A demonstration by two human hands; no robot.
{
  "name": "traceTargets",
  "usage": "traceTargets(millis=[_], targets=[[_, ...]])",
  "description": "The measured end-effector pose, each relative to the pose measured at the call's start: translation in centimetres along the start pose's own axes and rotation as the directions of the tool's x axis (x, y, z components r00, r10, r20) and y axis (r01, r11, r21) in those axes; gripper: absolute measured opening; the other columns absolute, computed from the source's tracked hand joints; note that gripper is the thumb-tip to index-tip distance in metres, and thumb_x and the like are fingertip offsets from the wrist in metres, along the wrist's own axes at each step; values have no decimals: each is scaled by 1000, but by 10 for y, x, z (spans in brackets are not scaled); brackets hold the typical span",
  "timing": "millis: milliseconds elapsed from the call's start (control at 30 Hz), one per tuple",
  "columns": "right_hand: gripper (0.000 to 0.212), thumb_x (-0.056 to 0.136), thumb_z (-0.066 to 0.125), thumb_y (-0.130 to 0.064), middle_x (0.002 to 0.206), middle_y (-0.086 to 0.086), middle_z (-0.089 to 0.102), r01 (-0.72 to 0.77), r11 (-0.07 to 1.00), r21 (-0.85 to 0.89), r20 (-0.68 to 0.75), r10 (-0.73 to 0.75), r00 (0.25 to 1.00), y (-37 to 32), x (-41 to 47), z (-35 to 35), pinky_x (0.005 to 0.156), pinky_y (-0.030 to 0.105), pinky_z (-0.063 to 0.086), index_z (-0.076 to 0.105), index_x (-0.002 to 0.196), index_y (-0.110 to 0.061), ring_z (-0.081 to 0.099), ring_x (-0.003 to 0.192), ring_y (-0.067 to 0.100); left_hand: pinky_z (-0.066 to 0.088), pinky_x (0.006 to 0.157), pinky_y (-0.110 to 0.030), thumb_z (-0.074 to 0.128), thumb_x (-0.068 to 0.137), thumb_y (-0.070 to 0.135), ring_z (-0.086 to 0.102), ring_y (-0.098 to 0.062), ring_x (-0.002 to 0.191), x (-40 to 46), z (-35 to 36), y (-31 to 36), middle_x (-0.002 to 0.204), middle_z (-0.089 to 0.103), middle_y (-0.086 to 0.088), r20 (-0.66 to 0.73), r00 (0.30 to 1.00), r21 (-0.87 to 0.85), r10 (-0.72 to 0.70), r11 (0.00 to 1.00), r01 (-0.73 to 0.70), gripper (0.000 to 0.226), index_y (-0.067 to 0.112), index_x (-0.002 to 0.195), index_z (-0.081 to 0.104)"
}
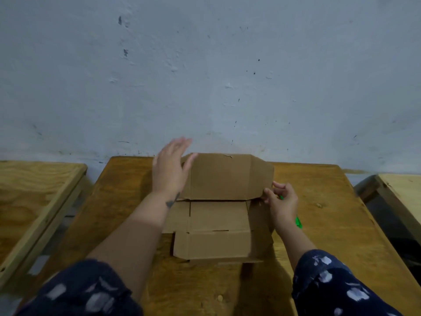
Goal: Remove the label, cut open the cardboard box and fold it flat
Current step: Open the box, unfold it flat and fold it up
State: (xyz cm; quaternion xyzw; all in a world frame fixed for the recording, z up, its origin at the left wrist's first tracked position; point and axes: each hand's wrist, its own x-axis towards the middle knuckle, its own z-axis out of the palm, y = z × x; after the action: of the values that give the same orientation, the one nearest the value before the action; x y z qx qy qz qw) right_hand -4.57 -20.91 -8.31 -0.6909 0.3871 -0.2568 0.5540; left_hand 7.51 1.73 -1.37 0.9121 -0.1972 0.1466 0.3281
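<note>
A brown cardboard box (218, 215) lies opened out in the middle of the wooden table (330, 224), its panels spread and its far lid panel (225, 176) standing up towards the wall. My left hand (169, 169) is flat with fingers spread against the left edge of that upright panel. My right hand (281, 201) pinches the right side flap of the box at the fold. A green tool (298, 221) shows just under my right hand, partly hidden by it; whether the hand holds it I cannot tell. No label is visible on the box.
A grey-blue wall (205, 76) rises right behind the table. A second wooden table (34, 201) stands to the left across a narrow gap. At the right stands another wooden surface (405, 192) with a dark gap beside it.
</note>
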Motion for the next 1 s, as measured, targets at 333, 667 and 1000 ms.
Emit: traceTargets(millis=[333, 667, 1000], targets=[[29, 89, 62, -27, 116, -5, 65, 146, 989, -27, 266, -134, 955, -58, 2, -23, 89, 23, 43, 66, 117, -22, 54, 110, 9, 51, 84, -28, 58, 92, 33, 63, -11, 96, -9, 11, 5, 103, 72, 6, 76, 994, -107, -79, 990, 87, 21, 24, 102, 74], [20, 87, 64, -22, 111, 1, 69, 295, 917, -270, 449, -152, 881, -62, -33, -34, 88, 26, 44, 71, 106, -18, 57, 106, 13, 48, 93, -32, 54, 92, 43, 59, -12, 112, -60, -20, 9, 115, 68, 8, 304, 946, -171, -112, 970, 170, 29, 27, 111, 70], [21, 84, 68, -17, 110, -6, 69, 497, 801, -333, 582, -240, 777, -29, -72, -74, 95, 21, 47, 73, 104, -22, 58, 101, 3, 28, 114, -50, 20, 81, 79, 29, -18, 142, -103, -22, -17, 152, 35, 11, 638, 762, -38, -114, 983, 179, 74, 38, 137, 46]])
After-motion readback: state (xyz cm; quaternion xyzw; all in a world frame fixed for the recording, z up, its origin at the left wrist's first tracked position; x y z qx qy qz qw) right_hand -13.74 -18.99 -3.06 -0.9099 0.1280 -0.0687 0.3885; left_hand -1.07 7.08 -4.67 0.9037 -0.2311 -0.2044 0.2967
